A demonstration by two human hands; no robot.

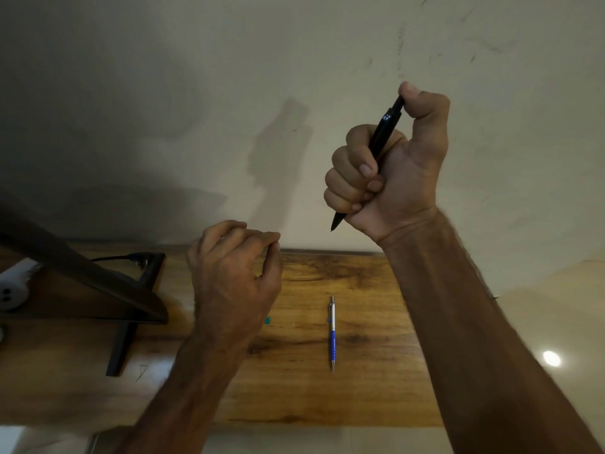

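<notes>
At two o'clock, the right hand (402, 178) grips a black pencil (387, 124), thumb on its cap; the left hand (235, 276) at eight pinches, contents unclear.

We see a matt black pencil (388, 122) of plastic, a blue pencil (332, 337) with shiny metal, and a glossy grained wooden table (366, 391).

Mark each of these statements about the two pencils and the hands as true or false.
1. The right hand grips the black pencil in its fist. True.
2. Its thumb sits on the pencil's top end. True.
3. The left hand holds the blue pencil. False: it lies untouched on the wooden table.
4. The left hand lies flat on the table. False: it is raised, its fingers curled, thumb meeting fingertips.
5. The black pencil's tip points downward. True.
</notes>
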